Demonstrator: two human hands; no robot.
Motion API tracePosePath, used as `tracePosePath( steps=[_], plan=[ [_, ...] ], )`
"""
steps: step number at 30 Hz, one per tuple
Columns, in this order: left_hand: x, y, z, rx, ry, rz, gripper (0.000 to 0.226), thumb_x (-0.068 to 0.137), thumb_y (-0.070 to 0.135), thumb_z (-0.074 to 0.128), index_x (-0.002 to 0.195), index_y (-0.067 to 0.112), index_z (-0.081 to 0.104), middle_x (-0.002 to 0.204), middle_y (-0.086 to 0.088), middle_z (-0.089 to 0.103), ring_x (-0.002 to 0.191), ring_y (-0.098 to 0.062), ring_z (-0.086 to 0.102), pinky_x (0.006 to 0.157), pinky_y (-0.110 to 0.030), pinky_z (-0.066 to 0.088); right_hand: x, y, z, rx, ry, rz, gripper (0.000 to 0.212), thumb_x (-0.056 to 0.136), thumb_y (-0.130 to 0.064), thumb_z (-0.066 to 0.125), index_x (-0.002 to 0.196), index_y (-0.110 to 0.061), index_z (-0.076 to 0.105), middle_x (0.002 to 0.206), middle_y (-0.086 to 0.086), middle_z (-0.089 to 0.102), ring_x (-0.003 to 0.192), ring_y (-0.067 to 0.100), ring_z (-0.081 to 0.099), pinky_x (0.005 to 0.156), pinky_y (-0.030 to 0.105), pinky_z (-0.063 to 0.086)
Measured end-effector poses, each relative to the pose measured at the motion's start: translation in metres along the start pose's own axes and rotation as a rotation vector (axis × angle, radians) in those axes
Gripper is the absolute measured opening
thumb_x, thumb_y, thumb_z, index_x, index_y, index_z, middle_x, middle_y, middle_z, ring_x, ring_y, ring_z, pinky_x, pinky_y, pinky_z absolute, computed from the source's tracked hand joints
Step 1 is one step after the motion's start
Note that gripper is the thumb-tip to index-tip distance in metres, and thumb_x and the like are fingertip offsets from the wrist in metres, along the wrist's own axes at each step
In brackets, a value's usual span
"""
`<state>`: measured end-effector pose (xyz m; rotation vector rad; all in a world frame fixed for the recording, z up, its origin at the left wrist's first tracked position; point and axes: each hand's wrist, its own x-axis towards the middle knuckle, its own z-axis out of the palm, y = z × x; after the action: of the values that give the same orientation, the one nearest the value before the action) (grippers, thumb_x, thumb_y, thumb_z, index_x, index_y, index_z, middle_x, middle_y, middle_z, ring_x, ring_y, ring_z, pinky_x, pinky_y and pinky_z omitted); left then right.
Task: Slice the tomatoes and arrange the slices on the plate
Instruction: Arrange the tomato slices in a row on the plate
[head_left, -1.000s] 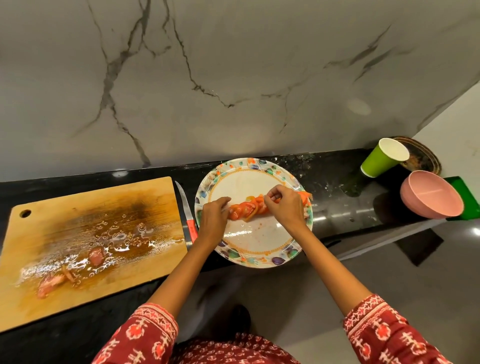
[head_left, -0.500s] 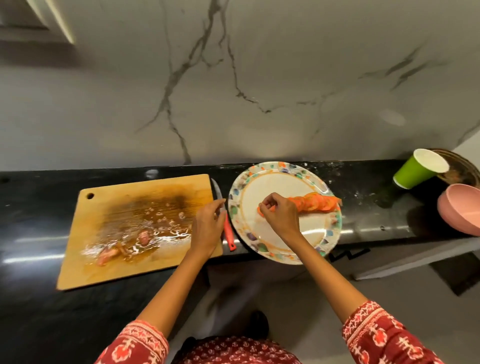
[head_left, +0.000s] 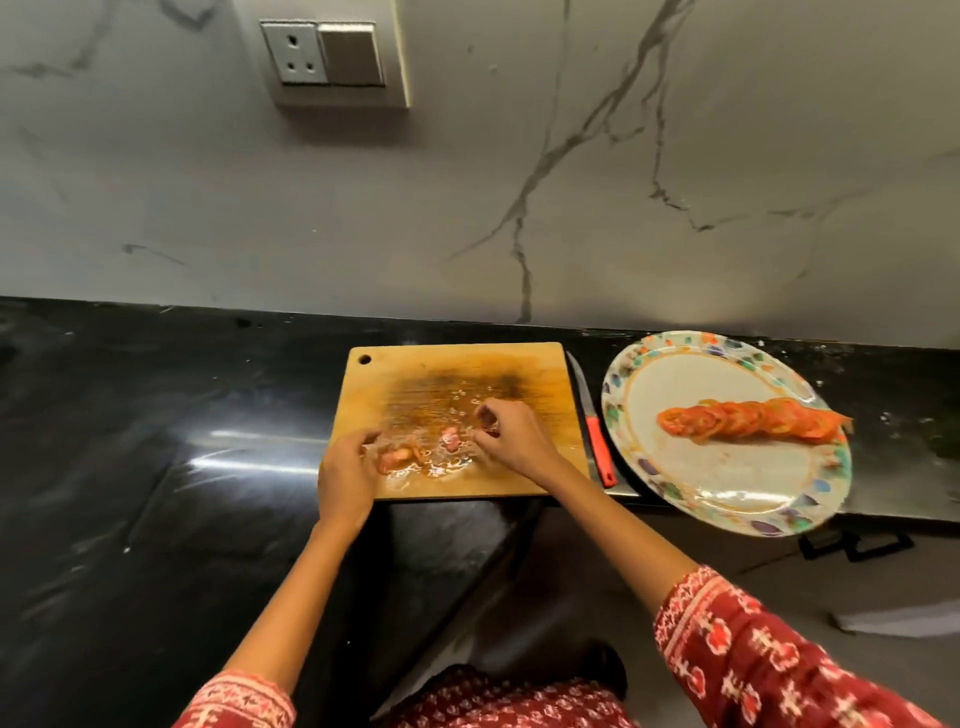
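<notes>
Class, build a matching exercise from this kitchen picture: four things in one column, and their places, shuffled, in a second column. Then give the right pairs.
Things:
1. tomato slices
2. knife
3. tomato scraps
4. wall socket

Places:
A. between board and plate
B. on the wet cutting board
C. up on the marble wall
D. in a row across the plate

Pairs: 1-D, 2-A, 3-B, 4-C
</notes>
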<state>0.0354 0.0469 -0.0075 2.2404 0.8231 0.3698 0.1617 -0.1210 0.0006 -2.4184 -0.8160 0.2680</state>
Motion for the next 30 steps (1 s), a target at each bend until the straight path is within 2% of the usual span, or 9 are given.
tracePosePath(
  steps=[6, 10, 13, 15, 18, 20, 23, 27, 30],
  plan=[
    [0.012, -0.008, -0.005, 0.091, -0.208, -0.009, 0.035, 0.076, 0.017, 0.073, 0.109, 0.012, 0.064, 0.098, -0.006, 0.067, 0.091, -0.026, 0.062, 0.080, -0.038, 0.050, 0.028, -0.034, 0.016, -0.160, -0.184, 0.005, 0.028, 0.087, -0.019, 0.064, 0.114, -0.012, 0.062, 0.114, 0.006, 0.064, 0.107, 0.021, 0.059, 0.085, 0.032, 0.050],
    [0.019, -0.006, -0.004, 0.168, -0.276, -0.008, 0.023, 0.079, 0.018, 0.071, 0.101, 0.016, 0.064, 0.096, -0.002, 0.065, 0.092, -0.022, 0.058, 0.071, -0.029, 0.041, 0.028, -0.038, 0.015, -0.173, -0.236, 0.014, 0.015, 0.085, -0.010, 0.065, 0.100, -0.009, 0.064, 0.101, 0.005, 0.064, 0.097, 0.018, 0.060, 0.073, 0.025, 0.044],
    [0.025, -0.004, -0.004, 0.164, -0.337, -0.036, 0.014, 0.078, 0.013, 0.070, 0.091, 0.016, 0.063, 0.092, -0.004, 0.065, 0.091, -0.021, 0.059, 0.069, -0.027, 0.039, 0.026, -0.037, 0.013, -0.150, -0.297, 0.048, 0.008, 0.083, -0.007, 0.066, 0.087, -0.011, 0.061, 0.090, 0.003, 0.063, 0.091, 0.017, 0.061, 0.080, 0.032, 0.051],
    [0.027, -0.004, -0.005, 0.152, -0.338, -0.042, 0.014, 0.077, 0.013, 0.071, 0.087, 0.017, 0.062, 0.091, -0.003, 0.065, 0.089, -0.020, 0.059, 0.067, -0.027, 0.039, 0.025, -0.039, 0.010, -0.077, -0.287, 0.071, 0.008, 0.084, -0.009, 0.066, 0.085, -0.014, 0.059, 0.087, -0.001, 0.062, 0.087, 0.014, 0.060, 0.082, 0.033, 0.051],
    [0.028, -0.005, -0.004, 0.121, -0.332, -0.035, 0.014, 0.075, 0.011, 0.073, 0.082, 0.016, 0.062, 0.089, -0.002, 0.066, 0.087, -0.019, 0.059, 0.067, -0.025, 0.038, 0.024, -0.050, 0.004, 0.118, -0.244, 0.110, 0.007, 0.083, -0.012, 0.067, 0.089, -0.009, 0.065, 0.079, -0.007, 0.058, 0.073, 0.003, 0.053, 0.069, 0.019, 0.046],
    [0.028, -0.005, -0.005, 0.088, -0.332, -0.040, 0.015, 0.074, 0.009, 0.074, 0.084, 0.013, 0.063, 0.085, -0.002, 0.066, 0.083, -0.017, 0.059, 0.067, -0.024, 0.038, 0.024, -0.061, 0.006, 0.205, -0.273, 0.138, 0.011, 0.084, -0.012, 0.067, 0.093, -0.006, 0.067, 0.084, -0.002, 0.062, 0.073, 0.003, 0.053, 0.065, 0.017, 0.044],
    [0.029, -0.004, -0.009, 0.054, -0.318, -0.066, 0.019, 0.073, 0.005, 0.074, 0.089, 0.011, 0.065, 0.080, -0.002, 0.064, 0.080, -0.016, 0.060, 0.067, -0.022, 0.039, 0.022, -0.071, 0.021, 0.132, -0.284, 0.185, 0.012, 0.083, -0.013, 0.068, 0.094, -0.009, 0.069, 0.097, 0.004, 0.068, 0.082, 0.009, 0.057, 0.072, 0.025, 0.048],
    [0.029, -0.008, -0.018, 0.024, -0.308, -0.110, 0.026, 0.070, 0.008, 0.078, 0.090, 0.014, 0.063, 0.076, -0.001, 0.063, 0.076, -0.014, 0.059, 0.068, -0.023, 0.042, 0.020, -0.071, 0.035, 0.000, -0.176, 0.264, 0.023, 0.079, -0.019, 0.073, 0.100, -0.014, 0.065, 0.097, 0.000, 0.067, 0.093, 0.014, 0.060, 0.063, 0.023, 0.038],
    [0.027, -0.013, -0.020, 0.004, -0.310, -0.111, 0.027, 0.067, 0.009, 0.080, 0.089, 0.012, 0.064, 0.072, -0.001, 0.064, 0.075, -0.016, 0.063, 0.069, -0.025, 0.046, 0.021, -0.075, 0.041, -0.041, -0.223, 0.247, 0.028, 0.079, -0.015, 0.073, 0.105, -0.013, 0.063, 0.100, 0.003, 0.068, 0.097, 0.019, 0.062, 0.075, 0.029, 0.047]
  ],
)
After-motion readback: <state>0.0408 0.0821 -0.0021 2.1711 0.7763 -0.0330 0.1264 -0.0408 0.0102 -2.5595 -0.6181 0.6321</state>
